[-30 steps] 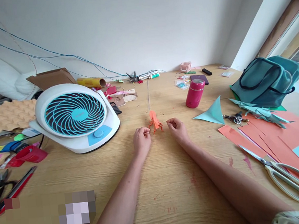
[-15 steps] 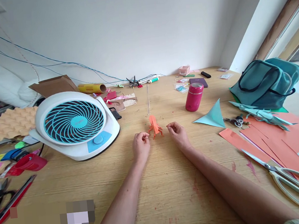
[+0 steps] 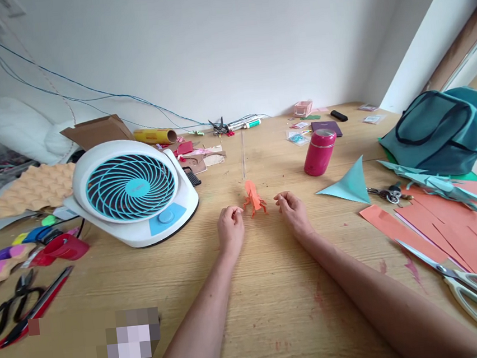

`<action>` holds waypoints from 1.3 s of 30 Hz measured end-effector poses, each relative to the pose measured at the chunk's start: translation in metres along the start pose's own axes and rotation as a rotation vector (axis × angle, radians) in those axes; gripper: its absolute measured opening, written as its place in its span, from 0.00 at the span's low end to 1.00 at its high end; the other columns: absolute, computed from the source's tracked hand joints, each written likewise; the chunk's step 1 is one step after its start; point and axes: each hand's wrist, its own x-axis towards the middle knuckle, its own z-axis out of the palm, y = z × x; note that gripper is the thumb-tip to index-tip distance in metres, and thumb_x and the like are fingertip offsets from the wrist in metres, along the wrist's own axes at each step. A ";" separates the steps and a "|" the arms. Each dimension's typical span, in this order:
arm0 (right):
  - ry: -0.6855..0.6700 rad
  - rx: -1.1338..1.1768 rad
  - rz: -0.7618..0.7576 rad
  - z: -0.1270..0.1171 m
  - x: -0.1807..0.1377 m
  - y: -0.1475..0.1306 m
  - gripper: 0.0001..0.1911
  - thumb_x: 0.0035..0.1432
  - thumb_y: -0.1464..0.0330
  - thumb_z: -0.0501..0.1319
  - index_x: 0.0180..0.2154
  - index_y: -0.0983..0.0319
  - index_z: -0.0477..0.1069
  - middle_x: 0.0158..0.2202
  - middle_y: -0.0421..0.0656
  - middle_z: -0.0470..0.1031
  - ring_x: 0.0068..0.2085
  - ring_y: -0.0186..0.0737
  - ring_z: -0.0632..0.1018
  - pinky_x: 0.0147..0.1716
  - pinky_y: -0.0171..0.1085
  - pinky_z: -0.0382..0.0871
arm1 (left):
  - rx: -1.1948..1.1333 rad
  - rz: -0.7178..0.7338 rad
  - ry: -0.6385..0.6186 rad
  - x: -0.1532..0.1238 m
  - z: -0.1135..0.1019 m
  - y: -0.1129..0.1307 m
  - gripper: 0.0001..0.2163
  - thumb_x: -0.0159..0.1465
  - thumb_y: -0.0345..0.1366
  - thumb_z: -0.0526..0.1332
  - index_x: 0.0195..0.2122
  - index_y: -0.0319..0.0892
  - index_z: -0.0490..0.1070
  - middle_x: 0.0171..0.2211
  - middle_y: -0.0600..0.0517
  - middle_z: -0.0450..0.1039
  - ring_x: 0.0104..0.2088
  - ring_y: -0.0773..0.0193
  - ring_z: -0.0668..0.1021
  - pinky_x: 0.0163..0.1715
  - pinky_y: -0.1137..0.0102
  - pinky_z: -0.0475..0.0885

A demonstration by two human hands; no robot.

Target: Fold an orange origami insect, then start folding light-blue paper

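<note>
An orange folded-paper insect [image 3: 254, 197] stands on its thin legs on the wooden table, between my two hands. Just to its left is my left hand [image 3: 231, 230], fingers curled in with the fingertips close to the insect's legs; nothing shows in them. On the other side my right hand [image 3: 293, 212] rests with bent, closed fingers, a small gap away from the insect and also with nothing visible in it. Neither hand appears to grip the paper figure. A blue-green paper triangle [image 3: 348, 184] lies to the right of my right hand.
A white and blue fan [image 3: 139, 197] stands at left, near black-handled scissors [image 3: 17, 307]. Rightward are a pink flask [image 3: 320, 153], keys [image 3: 392, 193], a teal bag [image 3: 436, 132], a green paper insect [image 3: 439, 182], orange sheets [image 3: 424, 228] and large white-handled scissors [image 3: 463, 281].
The camera view has turned slightly left, so everything sits a little further right. My hands stay curled on either side of the paper insect, which has not visibly moved on the table.
</note>
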 end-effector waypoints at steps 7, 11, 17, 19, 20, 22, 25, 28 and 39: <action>0.002 0.012 0.020 -0.003 -0.001 -0.006 0.17 0.60 0.54 0.53 0.30 0.59 0.69 0.26 0.40 0.72 0.25 0.38 0.71 0.28 0.36 0.64 | -0.002 -0.016 -0.013 0.000 0.000 0.001 0.11 0.67 0.28 0.54 0.29 0.44 0.71 0.34 0.50 0.77 0.37 0.60 0.78 0.43 0.67 0.71; -0.002 0.013 0.023 -0.003 -0.002 -0.009 0.18 0.60 0.52 0.54 0.29 0.59 0.68 0.26 0.40 0.71 0.26 0.38 0.71 0.28 0.36 0.64 | 0.001 -0.022 -0.017 0.000 -0.001 0.003 0.13 0.68 0.29 0.53 0.27 0.44 0.69 0.32 0.50 0.76 0.37 0.60 0.78 0.43 0.67 0.71; -0.012 0.014 0.012 -0.004 -0.003 -0.009 0.19 0.61 0.52 0.55 0.29 0.59 0.68 0.26 0.40 0.71 0.26 0.38 0.71 0.28 0.36 0.64 | 0.006 -0.022 -0.023 0.000 -0.001 0.005 0.13 0.68 0.29 0.54 0.25 0.44 0.68 0.31 0.51 0.75 0.36 0.61 0.77 0.41 0.68 0.70; -0.013 0.009 0.009 -0.005 -0.003 -0.008 0.18 0.61 0.53 0.55 0.29 0.59 0.69 0.25 0.39 0.71 0.26 0.38 0.70 0.28 0.36 0.63 | 0.008 -0.024 -0.025 0.000 -0.001 0.005 0.13 0.68 0.29 0.54 0.25 0.44 0.68 0.30 0.51 0.75 0.35 0.61 0.77 0.41 0.68 0.70; -0.012 0.006 0.008 -0.005 -0.003 -0.008 0.18 0.62 0.54 0.55 0.29 0.59 0.69 0.25 0.39 0.70 0.26 0.37 0.70 0.28 0.36 0.63 | 0.010 -0.025 -0.026 0.000 -0.001 0.005 0.13 0.68 0.30 0.55 0.25 0.44 0.68 0.31 0.51 0.75 0.35 0.61 0.77 0.40 0.68 0.70; -0.011 0.000 0.009 -0.005 -0.003 -0.007 0.17 0.62 0.55 0.55 0.29 0.60 0.70 0.25 0.38 0.70 0.26 0.37 0.70 0.28 0.35 0.63 | 0.017 -0.030 -0.027 0.000 -0.001 0.004 0.12 0.68 0.30 0.55 0.26 0.44 0.68 0.31 0.50 0.75 0.35 0.61 0.77 0.40 0.68 0.70; -0.014 -0.005 0.016 -0.003 -0.001 -0.004 0.18 0.64 0.55 0.54 0.30 0.60 0.71 0.26 0.38 0.71 0.26 0.36 0.71 0.28 0.35 0.64 | 0.037 -0.040 -0.028 0.000 0.000 0.004 0.10 0.68 0.31 0.55 0.29 0.44 0.69 0.32 0.50 0.76 0.35 0.61 0.77 0.40 0.68 0.70; -0.016 -0.011 0.033 0.000 0.003 -0.001 0.18 0.68 0.56 0.56 0.33 0.62 0.72 0.27 0.38 0.72 0.26 0.35 0.72 0.29 0.35 0.67 | 0.075 -0.052 -0.040 0.002 0.000 0.008 0.05 0.68 0.33 0.57 0.36 0.44 0.71 0.36 0.50 0.77 0.36 0.62 0.78 0.41 0.68 0.72; -0.071 -0.026 0.057 0.008 0.013 0.000 0.13 0.69 0.62 0.61 0.48 0.64 0.73 0.45 0.45 0.77 0.41 0.40 0.80 0.42 0.43 0.78 | 0.519 -0.134 -0.283 0.058 0.014 0.063 0.23 0.59 0.51 0.66 0.52 0.45 0.69 0.53 0.39 0.74 0.59 0.39 0.72 0.53 0.50 0.68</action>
